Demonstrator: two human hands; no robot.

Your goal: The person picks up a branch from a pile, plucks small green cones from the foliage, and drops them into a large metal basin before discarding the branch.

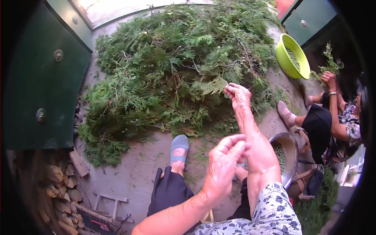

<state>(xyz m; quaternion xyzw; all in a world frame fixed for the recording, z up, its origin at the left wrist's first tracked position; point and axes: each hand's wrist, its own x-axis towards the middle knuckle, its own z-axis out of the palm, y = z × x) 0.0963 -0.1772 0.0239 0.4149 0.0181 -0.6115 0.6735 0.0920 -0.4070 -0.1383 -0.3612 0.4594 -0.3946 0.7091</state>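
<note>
My right hand (238, 96) reaches forward to the near side of a big heap of green conifer branches (168, 62). Its fingers pinch the end of a flat, pale-green conifer sprig (214, 86), which lies against the heap. My left hand (225, 162) is nearer to me, beside my right forearm. Its thumb and fingers are pressed together, and whatever may be between them is too small to make out. A metal basin (295, 156) with small green cones or berries in it stands to the right, partly hidden behind my right arm.
A yellow-green tub (279, 53) holding small green pieces stands at the right. Beyond the basin a seated person holds a green branch (329, 58). Stacked firewood (62, 188) and a small wooden frame (113, 199) are at lower left, below a dark green door (43, 86).
</note>
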